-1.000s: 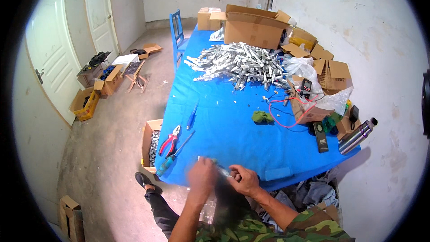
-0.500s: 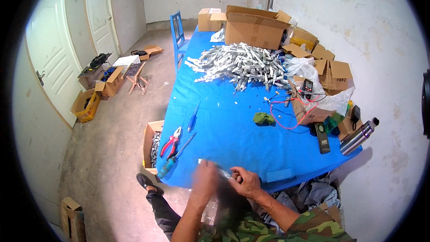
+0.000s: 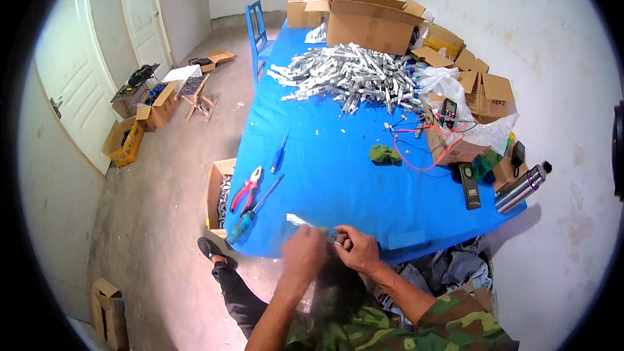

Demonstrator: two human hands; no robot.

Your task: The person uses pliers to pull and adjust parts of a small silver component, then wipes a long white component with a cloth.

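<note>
A person seated at the near edge of a blue table (image 3: 338, 156) works on a small silvery part (image 3: 300, 220) held low over that edge. The left hand (image 3: 304, 255) is blurred and curled around the part's near end; the right hand (image 3: 356, 251) pinches it from the other side, fingers closed. The part's pale tip pokes out up and left of the left hand, just above the table edge. Because it is held right at the edge, a slip would likely drop it to the floor or into the cardboard box (image 3: 220, 192) beside the table. The screwdriver (image 3: 253, 211) and red pliers (image 3: 247, 188) lie near the left hand, close to the edge, and a careless elbow might knock them off. Farther up lie a second screwdriver (image 3: 280, 152), a green rag (image 3: 385, 154), red wires (image 3: 422, 149), a black meter (image 3: 469, 185) and a steel flask (image 3: 521, 187) at the right edge. A large heap of silvery parts (image 3: 351, 78) and open boxes (image 3: 370, 19) fill the far end, well apart from the hands.
</note>
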